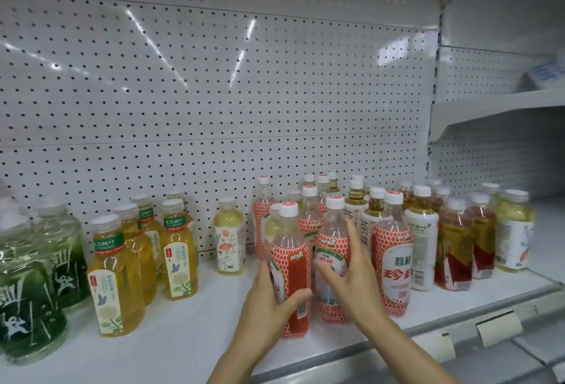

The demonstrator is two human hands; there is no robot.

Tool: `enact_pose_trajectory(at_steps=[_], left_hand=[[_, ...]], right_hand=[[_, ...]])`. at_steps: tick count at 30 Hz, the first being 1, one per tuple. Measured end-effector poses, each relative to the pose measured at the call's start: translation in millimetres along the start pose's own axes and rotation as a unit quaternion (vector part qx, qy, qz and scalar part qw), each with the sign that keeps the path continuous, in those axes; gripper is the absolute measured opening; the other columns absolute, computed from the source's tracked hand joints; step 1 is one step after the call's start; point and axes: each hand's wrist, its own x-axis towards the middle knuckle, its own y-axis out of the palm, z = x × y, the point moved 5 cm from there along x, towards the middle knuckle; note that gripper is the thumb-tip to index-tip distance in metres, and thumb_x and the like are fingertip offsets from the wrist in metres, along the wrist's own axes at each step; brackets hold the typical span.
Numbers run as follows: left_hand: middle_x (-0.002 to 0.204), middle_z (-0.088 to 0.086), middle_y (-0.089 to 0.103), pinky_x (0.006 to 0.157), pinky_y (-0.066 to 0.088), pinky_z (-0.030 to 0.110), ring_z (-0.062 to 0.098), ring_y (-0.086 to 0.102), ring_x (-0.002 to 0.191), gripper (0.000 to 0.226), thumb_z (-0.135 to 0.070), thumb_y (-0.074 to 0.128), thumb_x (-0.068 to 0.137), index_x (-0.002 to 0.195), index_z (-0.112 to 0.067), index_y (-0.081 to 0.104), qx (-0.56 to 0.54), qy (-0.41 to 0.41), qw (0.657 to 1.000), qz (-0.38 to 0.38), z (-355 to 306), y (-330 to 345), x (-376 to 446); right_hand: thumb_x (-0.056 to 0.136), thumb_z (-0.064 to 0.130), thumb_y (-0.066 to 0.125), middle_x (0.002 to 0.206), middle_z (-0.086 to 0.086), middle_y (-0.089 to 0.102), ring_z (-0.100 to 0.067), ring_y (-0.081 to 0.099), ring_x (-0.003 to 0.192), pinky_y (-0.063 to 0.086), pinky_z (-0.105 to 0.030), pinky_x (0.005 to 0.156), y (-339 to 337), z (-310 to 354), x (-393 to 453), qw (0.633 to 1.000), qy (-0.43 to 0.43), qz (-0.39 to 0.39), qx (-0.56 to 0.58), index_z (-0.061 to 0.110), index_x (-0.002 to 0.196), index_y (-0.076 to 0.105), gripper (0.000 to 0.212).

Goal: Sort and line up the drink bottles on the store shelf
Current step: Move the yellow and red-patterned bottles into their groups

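Note:
My left hand (pixel 269 301) grips a red honeycomb-label bottle (pixel 292 273) with a white cap near the shelf's front edge. My right hand (pixel 351 273) lies spread against a second bottle of the same kind (pixel 331 249) just to its right, fingers apart, without a closed grip. More red honeycomb bottles (pixel 393 258) stand around and behind them. Yellow tea bottles (pixel 179 249) form rows at the left. A lone floral-label bottle (pixel 229 236) stands between the two groups.
Green bottles (pixel 27 292) stand at the far left. White-label, dark red and pale yellow bottles (pixel 455 246) crowd the right end. The white shelf (pixel 189 328) has a pegboard back (pixel 214 93). Price-tag holders (pixel 498 328) line its front rail. Another shelf (pixel 495 108) sits upper right.

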Motion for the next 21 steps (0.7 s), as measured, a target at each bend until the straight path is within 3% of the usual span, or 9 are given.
enact_pose_trajectory(at_steps=[3,5,7,9,12,14,17,19,21], left_hand=[[0.134,-0.027,0.055,0.105,0.049,0.04,-0.003,0.056,0.12,0.09,-0.067,0.074,0.068,0.142,-0.047,0.028,0.003,0.008,1.0,0.01,1,11,6],[0.134,-0.026,0.054,0.105,0.049,0.04,-0.002,0.055,0.121,0.086,-0.067,0.073,0.069,0.14,-0.049,0.029,0.007,0.01,1.0,0.012,3,15,10],[0.134,-0.023,0.055,0.104,0.05,0.039,-0.001,0.056,0.12,0.079,-0.062,0.073,0.07,0.135,-0.054,0.028,0.006,0.015,1.0,0.021,2,18,13],[0.133,-0.021,0.057,0.101,0.052,0.037,0.0,0.058,0.118,0.078,-0.059,0.077,0.069,0.13,-0.058,0.028,-0.002,0.024,0.999,0.036,-3,19,11],[0.128,-0.025,0.058,0.096,0.051,0.02,-0.012,0.056,0.112,0.071,-0.058,0.077,0.075,0.132,-0.053,0.035,-0.026,0.034,0.998,0.054,-17,0,9],[0.133,-0.021,0.055,0.089,0.046,0.011,-0.013,0.053,0.114,0.063,-0.064,0.061,0.08,0.136,-0.045,0.041,-0.039,0.049,0.998,-0.005,-29,-30,23],[0.142,-0.011,0.05,0.098,0.049,0.028,0.005,0.052,0.125,0.065,-0.07,0.051,0.088,0.144,-0.037,0.042,0.037,0.076,0.992,-0.091,-35,-62,71],[0.142,-0.006,0.049,0.102,0.047,0.041,0.014,0.051,0.127,0.067,-0.065,0.052,0.088,0.144,-0.031,0.042,0.137,0.064,0.986,-0.073,-33,-57,105],[0.137,-0.005,0.054,0.099,0.048,0.043,0.018,0.053,0.125,0.068,-0.066,0.055,0.082,0.138,-0.029,0.045,0.199,0.05,0.978,-0.032,-27,-42,129]], right_hand=[[0.083,0.034,0.074,0.144,0.022,0.023,0.004,0.023,0.131,0.028,-0.028,0.108,-8,1,1,1.0,-0.007,-0.004,-0.029,0.045,0.152,0.007,0.097],[0.085,0.032,0.073,0.152,0.012,0.024,-0.002,0.022,0.136,0.027,-0.033,0.114,-13,6,0,0.995,-0.012,-0.042,-0.085,0.035,0.154,0.014,0.091],[0.088,0.03,0.069,0.153,-0.004,0.031,-0.019,0.029,0.141,0.033,-0.046,0.114,-19,24,-3,0.975,-0.088,-0.127,-0.158,0.02,0.153,0.025,0.079],[0.09,0.03,0.063,0.15,-0.01,0.038,-0.027,0.033,0.14,0.032,-0.048,0.113,-18,52,-3,0.946,-0.208,-0.171,-0.181,0.008,0.148,0.036,0.068],[0.096,0.039,0.05,0.15,-0.008,0.041,-0.026,0.031,0.142,0.025,-0.043,0.117,-7,88,14,0.92,-0.292,-0.12,-0.231,0.01,0.145,0.042,0.058],[0.098,0.048,0.037,0.144,-0.005,0.048,-0.023,0.036,0.137,0.027,-0.044,0.115,0,96,31,0.918,-0.277,-0.082,-0.272,0.013,0.143,0.046,0.058],[0.099,0.049,0.031,0.124,0.002,0.062,-0.019,0.053,0.116,0.025,-0.04,0.112,9,89,42,0.915,-0.258,-0.047,-0.307,0.018,0.132,0.055,0.051],[0.099,0.041,0.04,0.116,0.005,0.063,-0.018,0.058,0.106,0.027,-0.042,0.112,11,84,42,0.905,-0.275,-0.056,-0.32,0.02,0.13,0.056,0.04],[0.097,0.035,0.047,0.113,0.004,0.063,-0.02,0.058,0.101,0.031,-0.043,0.11,11,81,41,0.9,-0.281,-0.066,-0.327,0.019,0.13,0.056,0.037]])
